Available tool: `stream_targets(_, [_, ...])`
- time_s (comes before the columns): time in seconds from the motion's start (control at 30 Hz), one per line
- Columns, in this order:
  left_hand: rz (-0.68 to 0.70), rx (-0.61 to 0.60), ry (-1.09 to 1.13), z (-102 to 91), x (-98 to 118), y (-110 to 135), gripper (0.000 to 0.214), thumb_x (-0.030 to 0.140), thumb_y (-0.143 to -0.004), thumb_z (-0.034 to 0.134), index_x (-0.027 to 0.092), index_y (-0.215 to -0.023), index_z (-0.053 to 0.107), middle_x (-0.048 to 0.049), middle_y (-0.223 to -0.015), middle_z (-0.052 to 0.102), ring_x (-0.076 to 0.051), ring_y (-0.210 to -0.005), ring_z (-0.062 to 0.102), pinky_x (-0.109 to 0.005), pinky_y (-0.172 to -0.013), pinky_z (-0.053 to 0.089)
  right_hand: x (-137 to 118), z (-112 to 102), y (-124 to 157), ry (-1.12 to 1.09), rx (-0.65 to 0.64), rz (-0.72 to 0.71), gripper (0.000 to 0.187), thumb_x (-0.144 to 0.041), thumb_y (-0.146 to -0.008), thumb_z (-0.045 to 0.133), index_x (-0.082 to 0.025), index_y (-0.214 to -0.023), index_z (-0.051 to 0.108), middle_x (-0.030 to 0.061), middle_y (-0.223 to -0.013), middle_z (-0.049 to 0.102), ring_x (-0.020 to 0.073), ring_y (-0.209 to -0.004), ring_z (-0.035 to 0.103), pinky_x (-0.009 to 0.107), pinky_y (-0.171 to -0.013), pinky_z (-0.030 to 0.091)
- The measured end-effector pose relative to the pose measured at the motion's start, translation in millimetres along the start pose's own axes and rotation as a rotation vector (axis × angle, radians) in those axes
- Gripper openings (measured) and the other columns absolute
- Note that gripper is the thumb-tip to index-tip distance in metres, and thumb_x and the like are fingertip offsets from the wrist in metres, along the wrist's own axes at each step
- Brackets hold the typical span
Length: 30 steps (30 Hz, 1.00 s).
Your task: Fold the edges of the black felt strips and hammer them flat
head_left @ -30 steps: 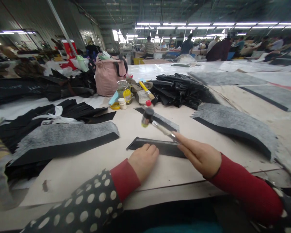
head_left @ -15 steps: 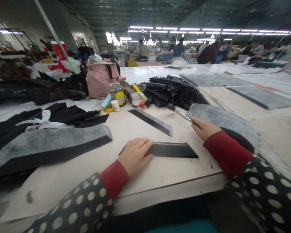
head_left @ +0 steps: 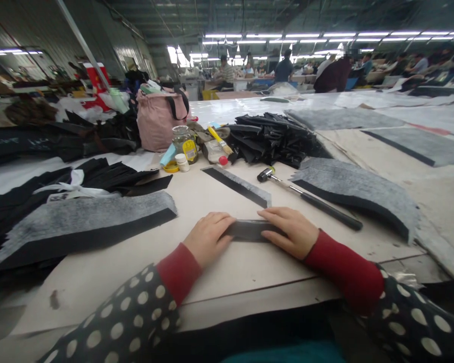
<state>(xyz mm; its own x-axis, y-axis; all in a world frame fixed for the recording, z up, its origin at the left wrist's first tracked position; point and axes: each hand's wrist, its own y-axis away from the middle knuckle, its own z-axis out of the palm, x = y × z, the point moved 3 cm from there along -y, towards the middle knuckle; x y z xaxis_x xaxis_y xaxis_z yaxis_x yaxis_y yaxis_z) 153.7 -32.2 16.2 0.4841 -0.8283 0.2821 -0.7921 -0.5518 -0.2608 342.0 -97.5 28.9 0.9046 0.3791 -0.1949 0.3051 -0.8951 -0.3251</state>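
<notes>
A folded black strip of material lies across the middle of the board in front of me. My left hand closes over its left end, fingers along the far edge and thumb at the near edge. At the other end my right hand grips it in the same way. Both ends of the strip are hidden under my hands. To the right, a mallet with a black head and a metal and black handle rests on the board. Just beyond my hands is a narrow grey-and-black strip.
Grey-and-black pieces lie at left and right. Behind are a heap of black pieces, a glass jar, a yellow-handled brush, a white bottle and a pink bag. Several people are farther off.
My right hand has let go of the mallet, which now lies at right, and has come left onto the black strip. My left hand stays on the strip's left end.
</notes>
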Motion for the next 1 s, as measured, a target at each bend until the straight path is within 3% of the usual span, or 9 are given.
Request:
stream_targets(0.2, [-0.02,0.01,-0.026,-0.4,-3.2,-1.5,0.041,0.003,-0.071,0.042,0.016,-0.109,0.051,-0.0048,-0.107,0.057,-0.017,-0.098,0.049,-0.033,-0.088,0.04,-13.9,13.8,-9.0,-0.054,-0.148,-0.094,0.059,-0.045,-0.073,0.051,-0.01,-0.12,0.045,0.0136,-0.115,0.052,0.0239,-0.102,0.048,0.038,-0.086,0.039])
stream_targets(0.33, [-0.064,0.009,-0.078,-5.9,-9.0,-2.5,0.037,0.007,-0.076,0.04,0.018,-0.109,0.051,-0.004,-0.102,0.061,-0.017,-0.092,0.053,-0.034,-0.083,0.042,-10.4,16.6,-14.2,-0.033,-0.19,-0.092,0.038,-0.022,-0.077,0.045,-0.012,-0.113,0.052,0.01,-0.108,0.057,0.0201,-0.097,0.051,0.034,-0.085,0.04])
stream_targets(0.4, [-0.088,-0.002,-0.108,-9.7,-13.4,-2.1,0.034,0.01,-0.078,0.04,0.018,-0.108,0.052,-0.0041,-0.101,0.061,-0.017,-0.09,0.055,-0.033,-0.082,0.043,-5.4,16.9,-16.6,-0.013,-0.212,-0.082,0.036,-0.012,-0.075,0.041,-0.014,-0.108,0.056,0.0078,-0.103,0.059,0.0184,-0.094,0.053,0.032,-0.084,0.041])
stream_targets(0.67, [-0.177,-0.059,-0.097,-25.2,-30.8,3.0,0.029,0.018,-0.08,0.039,0.02,-0.102,0.057,-0.0022,-0.098,0.063,-0.017,-0.09,0.056,-0.031,-0.082,0.043,5.6,12.5,-20.9,0.003,-0.21,-0.05,0.031,-0.015,-0.08,0.036,-0.016,-0.098,0.061,0.0072,-0.091,0.061,0.017,-0.086,0.054,0.03,-0.077,0.043])
stream_targets(0.87, [-0.246,0.058,0.1,-49.5,-33.1,4.6,0.03,0.034,-0.084,0.035,0.019,-0.095,0.059,-0.001,-0.092,0.064,-0.014,-0.083,0.058,-0.025,-0.075,0.044,10.8,13.8,-17.1,-0.008,-0.191,-0.06,0.033,-0.015,-0.079,0.036,-0.018,-0.101,0.061,0.0071,-0.093,0.061,0.0171,-0.087,0.054,0.03,-0.077,0.044])
stream_targets(1.0, [-0.277,0.141,0.085,-54.4,-36.7,4.3,0.028,0.034,-0.085,0.036,0.019,-0.094,0.058,-0.0011,-0.085,0.064,-0.014,-0.078,0.057,-0.025,-0.071,0.043,11.8,15.5,-13.5,-0.015,-0.187,-0.093,0.039,-0.01,-0.073,0.038,-0.017,-0.106,0.058,0.0085,-0.098,0.06,0.0179,-0.089,0.053,0.032,-0.079,0.043])
